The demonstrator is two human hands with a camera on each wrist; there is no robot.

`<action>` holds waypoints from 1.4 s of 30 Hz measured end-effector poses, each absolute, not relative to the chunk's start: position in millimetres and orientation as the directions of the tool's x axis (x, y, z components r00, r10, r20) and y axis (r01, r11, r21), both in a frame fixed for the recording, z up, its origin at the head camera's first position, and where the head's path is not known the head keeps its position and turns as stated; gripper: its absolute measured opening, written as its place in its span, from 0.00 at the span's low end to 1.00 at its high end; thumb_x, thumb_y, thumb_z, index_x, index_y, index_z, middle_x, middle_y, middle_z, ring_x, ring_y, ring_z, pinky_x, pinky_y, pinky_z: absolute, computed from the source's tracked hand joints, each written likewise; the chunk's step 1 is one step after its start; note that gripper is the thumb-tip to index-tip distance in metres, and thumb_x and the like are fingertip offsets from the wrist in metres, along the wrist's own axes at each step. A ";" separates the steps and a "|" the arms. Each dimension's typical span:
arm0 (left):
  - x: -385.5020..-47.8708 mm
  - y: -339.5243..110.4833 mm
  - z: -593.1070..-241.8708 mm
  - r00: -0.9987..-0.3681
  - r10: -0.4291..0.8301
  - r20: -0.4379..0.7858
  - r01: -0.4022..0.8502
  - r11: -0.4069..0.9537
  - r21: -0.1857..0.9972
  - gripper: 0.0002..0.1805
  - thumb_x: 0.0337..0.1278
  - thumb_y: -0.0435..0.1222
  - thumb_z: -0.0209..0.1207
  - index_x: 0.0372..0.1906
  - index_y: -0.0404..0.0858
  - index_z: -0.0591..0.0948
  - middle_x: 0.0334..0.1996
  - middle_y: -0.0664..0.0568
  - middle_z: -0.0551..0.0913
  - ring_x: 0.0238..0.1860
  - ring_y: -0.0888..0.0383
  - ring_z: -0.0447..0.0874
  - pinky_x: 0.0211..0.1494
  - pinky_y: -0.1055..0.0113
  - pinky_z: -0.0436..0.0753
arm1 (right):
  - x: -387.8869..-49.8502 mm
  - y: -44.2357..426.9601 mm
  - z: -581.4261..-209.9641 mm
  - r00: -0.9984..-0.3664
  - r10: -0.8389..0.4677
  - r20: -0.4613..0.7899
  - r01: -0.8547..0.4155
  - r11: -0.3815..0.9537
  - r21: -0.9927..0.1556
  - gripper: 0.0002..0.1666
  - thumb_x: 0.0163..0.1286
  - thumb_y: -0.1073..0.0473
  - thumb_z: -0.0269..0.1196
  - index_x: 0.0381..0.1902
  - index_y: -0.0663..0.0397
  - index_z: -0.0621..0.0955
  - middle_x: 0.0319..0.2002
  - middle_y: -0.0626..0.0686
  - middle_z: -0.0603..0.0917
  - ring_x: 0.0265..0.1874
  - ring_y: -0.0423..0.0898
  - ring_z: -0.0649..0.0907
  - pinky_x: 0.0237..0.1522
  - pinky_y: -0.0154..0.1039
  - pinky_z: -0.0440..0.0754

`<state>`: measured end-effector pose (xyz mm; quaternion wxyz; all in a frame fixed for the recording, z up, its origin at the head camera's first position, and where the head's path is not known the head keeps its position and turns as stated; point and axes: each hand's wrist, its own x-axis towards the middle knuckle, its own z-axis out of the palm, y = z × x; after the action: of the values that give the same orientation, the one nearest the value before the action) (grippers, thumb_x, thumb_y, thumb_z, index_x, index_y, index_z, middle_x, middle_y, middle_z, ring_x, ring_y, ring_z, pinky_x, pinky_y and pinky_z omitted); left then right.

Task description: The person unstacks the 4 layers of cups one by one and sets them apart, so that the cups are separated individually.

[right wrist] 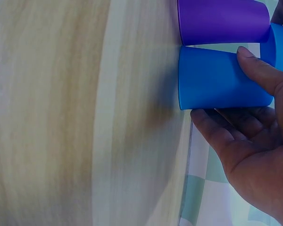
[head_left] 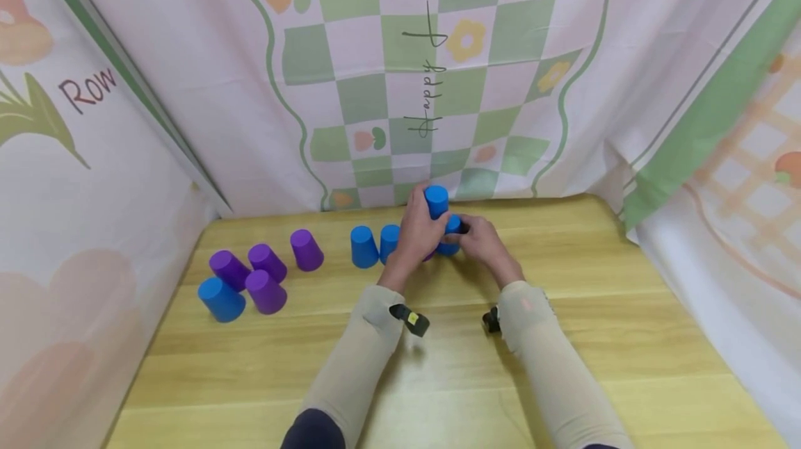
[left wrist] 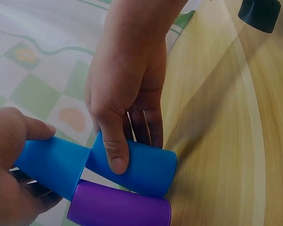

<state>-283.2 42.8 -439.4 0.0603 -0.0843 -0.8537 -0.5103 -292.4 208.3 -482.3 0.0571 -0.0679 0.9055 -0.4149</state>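
Note:
In the head view my left hand (head_left: 421, 230) grips an upside-down blue cup (head_left: 437, 201) that sits across the tops of two cups. Below it on the right, my right hand (head_left: 484, 239) holds a blue cup (head_left: 449, 246) between thumb and fingers. A purple cup (left wrist: 120, 205) stands beside that one, mostly hidden by my left hand in the head view. In the left wrist view the upper blue cup (left wrist: 54, 165) touches both lower cups. The right wrist view shows my right thumb and fingers around the lower blue cup (right wrist: 221, 80), its rim at the table.
Left of my hands stand two blue cups (head_left: 363, 247) (head_left: 389, 242). Farther left are several purple cups (head_left: 306, 250) and one blue cup (head_left: 222, 299), all upside down on the wooden table (head_left: 250, 379). A patterned curtain (head_left: 350, 53) hangs behind the table's back edge.

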 end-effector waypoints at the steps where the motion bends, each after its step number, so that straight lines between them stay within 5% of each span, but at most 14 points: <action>1: -283.0 42.1 -439.5 -0.979 0.080 0.187 0.203 0.464 0.862 0.37 0.72 0.39 0.65 0.78 0.39 0.61 0.72 0.42 0.71 0.73 0.45 0.73 0.77 0.47 0.74 | -292.1 207.7 -482.2 -0.984 -0.172 -0.052 -0.073 0.646 -0.760 0.22 0.76 0.51 0.67 0.61 0.57 0.83 0.47 0.59 0.87 0.39 0.54 0.81 0.42 0.44 0.82; 13: -267.3 26.8 -428.2 -0.983 0.021 0.184 0.176 0.423 0.889 0.35 0.71 0.40 0.66 0.75 0.38 0.64 0.71 0.42 0.74 0.74 0.45 0.73 0.78 0.46 0.72 | -294.2 204.6 -485.2 -0.981 -0.180 -0.068 -0.067 0.650 -0.757 0.25 0.75 0.46 0.68 0.60 0.56 0.83 0.52 0.59 0.87 0.42 0.54 0.82 0.46 0.45 0.83; 24: -230.9 -0.7 -413.4 -0.984 -0.054 0.171 0.139 0.371 0.918 0.35 0.68 0.36 0.69 0.75 0.40 0.66 0.71 0.42 0.76 0.73 0.43 0.75 0.76 0.41 0.74 | -295.9 205.1 -484.7 -0.983 -0.170 -0.061 -0.069 0.664 -0.744 0.27 0.73 0.47 0.70 0.62 0.57 0.83 0.58 0.63 0.86 0.53 0.59 0.83 0.58 0.56 0.83; 42: -186.3 -64.7 -410.8 -0.964 -0.178 0.198 0.134 0.320 0.938 0.34 0.66 0.34 0.69 0.73 0.38 0.67 0.70 0.42 0.76 0.73 0.42 0.74 0.76 0.42 0.74 | -297.3 209.9 -486.0 -0.982 -0.176 -0.069 -0.070 0.677 -0.733 0.29 0.73 0.45 0.70 0.61 0.60 0.82 0.58 0.66 0.85 0.55 0.61 0.82 0.56 0.56 0.83</action>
<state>-186.3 -64.7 -410.8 0.1338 0.0138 -0.8012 -0.5831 -297.3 209.9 -486.0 0.0670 -0.0672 0.9133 -0.3961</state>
